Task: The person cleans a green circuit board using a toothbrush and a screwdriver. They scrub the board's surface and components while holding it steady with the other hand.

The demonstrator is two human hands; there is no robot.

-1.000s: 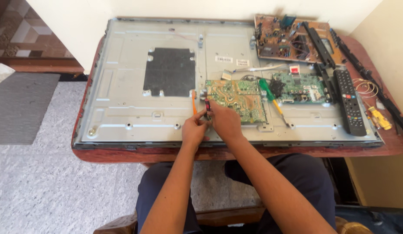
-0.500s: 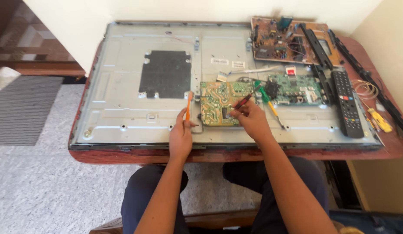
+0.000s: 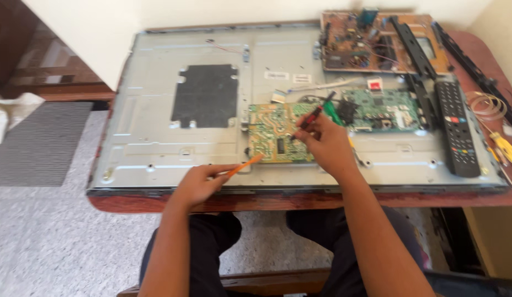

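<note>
L. hand (image 3: 198, 184) pinched thin orange probe (image 3: 244, 165), r. hand (image 3: 327, 146) pinched red-black probe (image 3: 313, 114) over green circuit board (image 3: 272, 135), grey metal TV back panel (image 3: 157, 137)

Two probes over green board (image 3: 278, 135)

The brown circuit board (image 3: 377, 41) is cut off by the top edge; the right hand (image 3: 327, 143) hides part of the green circuit board (image 3: 275, 135).

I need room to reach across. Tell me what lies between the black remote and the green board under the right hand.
In the head view, a second green circuit board lies between the black remote and the yellow-green board under the right hand.
</note>
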